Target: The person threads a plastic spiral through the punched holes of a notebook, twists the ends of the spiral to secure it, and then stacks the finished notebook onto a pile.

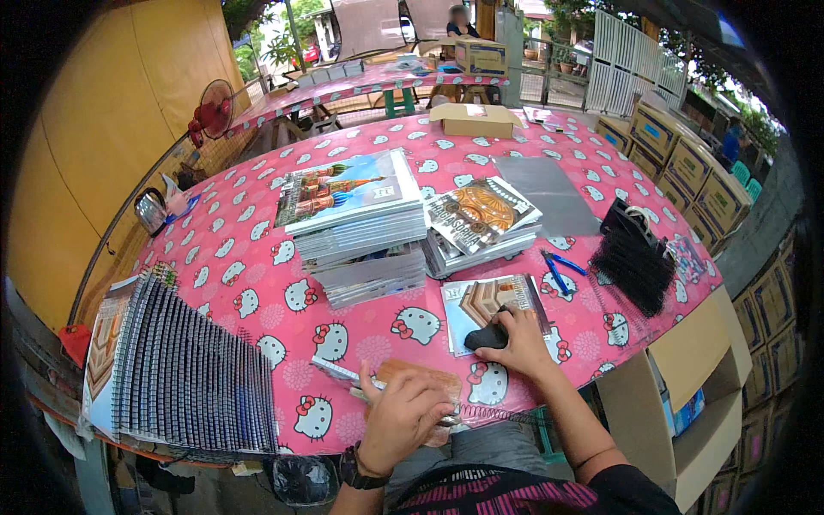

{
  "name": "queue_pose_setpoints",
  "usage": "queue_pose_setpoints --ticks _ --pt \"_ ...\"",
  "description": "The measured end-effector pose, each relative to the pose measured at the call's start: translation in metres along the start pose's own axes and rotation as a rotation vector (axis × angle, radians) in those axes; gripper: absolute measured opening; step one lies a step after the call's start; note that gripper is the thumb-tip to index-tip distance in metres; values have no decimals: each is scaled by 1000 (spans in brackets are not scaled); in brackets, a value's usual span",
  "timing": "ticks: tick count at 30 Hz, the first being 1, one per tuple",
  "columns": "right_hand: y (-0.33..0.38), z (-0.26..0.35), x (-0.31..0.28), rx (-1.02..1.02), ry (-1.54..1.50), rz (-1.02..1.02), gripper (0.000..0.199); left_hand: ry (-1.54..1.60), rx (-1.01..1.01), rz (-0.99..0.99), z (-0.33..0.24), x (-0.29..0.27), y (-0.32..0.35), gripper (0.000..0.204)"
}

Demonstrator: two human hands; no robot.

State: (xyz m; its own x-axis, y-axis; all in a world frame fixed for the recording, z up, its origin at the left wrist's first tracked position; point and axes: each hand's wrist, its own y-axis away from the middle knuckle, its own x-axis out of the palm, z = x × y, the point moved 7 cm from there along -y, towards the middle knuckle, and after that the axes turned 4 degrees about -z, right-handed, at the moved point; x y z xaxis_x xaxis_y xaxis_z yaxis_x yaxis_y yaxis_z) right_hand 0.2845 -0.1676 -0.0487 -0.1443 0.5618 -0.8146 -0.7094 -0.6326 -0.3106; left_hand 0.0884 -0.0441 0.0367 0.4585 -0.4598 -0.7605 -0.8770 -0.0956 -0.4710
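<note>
My left hand [408, 412] is closed over a booklet [336, 370] at the table's near edge, beside a brown wooden block [421, 374]. A dark spiral binding coil [493, 415] sticks out to the right of that hand. The fingers partly hide the booklet and the coil's other end. My right hand [521, 342] grips a black rounded object [487, 337], its exact kind unclear. It rests on a printed sheet or booklet [457, 314] lying flat. Blue-handled pliers or cutters [562, 273] lie just beyond, to the right.
Tall stacks of booklets [356, 249] and a smaller stack [481, 219] stand mid-table. Spiral-bound books [193, 369] fill the left edge. Black coils [639, 270] lie at right, near an open carton [699, 412]. A grey sheet [549, 193] and a person [462, 26] are farther off.
</note>
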Motion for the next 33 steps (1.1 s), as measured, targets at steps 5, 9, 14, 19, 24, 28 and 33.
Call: queue_pose_setpoints --ticks 5,9,14,19,24,28,33 --pt "23 49 5 29 -904 443 54 -16 -4 -14 2 -2 6 16" --pt "26 69 -10 58 -1111 554 62 -51 -95 -127 11 -21 6 34" --pt "18 82 -7 -19 -534 592 52 -79 -121 -196 23 -23 17 48" --pt "21 117 -33 -213 -1160 585 53 -36 -146 -221 29 -24 18 54" --pt "5 103 -22 -93 -1166 521 48 -7 -121 -276 28 -31 15 59" --pt "-9 103 4 -49 -577 655 64 -53 -156 -187 31 -24 18 72" --pt "-3 125 -2 -195 -929 631 57 -99 -236 -542 52 -53 34 109"
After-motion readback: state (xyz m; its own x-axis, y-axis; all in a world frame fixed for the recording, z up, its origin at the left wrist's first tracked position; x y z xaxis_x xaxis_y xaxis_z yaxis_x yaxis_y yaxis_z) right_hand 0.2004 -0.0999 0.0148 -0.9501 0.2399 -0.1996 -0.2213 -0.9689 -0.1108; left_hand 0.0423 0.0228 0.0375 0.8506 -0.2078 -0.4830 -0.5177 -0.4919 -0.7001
